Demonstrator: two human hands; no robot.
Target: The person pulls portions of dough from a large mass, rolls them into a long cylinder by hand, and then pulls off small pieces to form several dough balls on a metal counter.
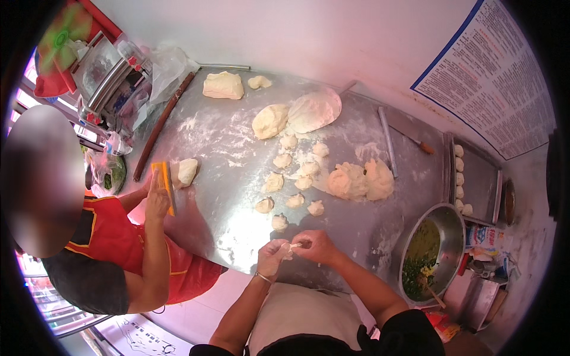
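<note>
At the front edge of the metal table (231,155), both my hands pinch one small piece of dough (291,248). My left hand (270,258) cups it from the left. Its other end is between the fingertips of my right hand (317,246), and most of the piece is hidden by the fingers. Just beyond my left hand sits a gathered dough ball (279,222). Several similar pinched balls, such as one dough ball (315,208), are scattered farther back. To their right, two big lumps of dough (347,181) touch each other.
At left, a co-worker's hand (158,200) holds a yellow scraper (164,182) beside a dough piece (186,172). A steel bowl (455,267) with chopped greens stands right. Behind are a tray (481,178), a cleaver (403,127), a metal rod (388,142) and a wooden rolling pin (162,129).
</note>
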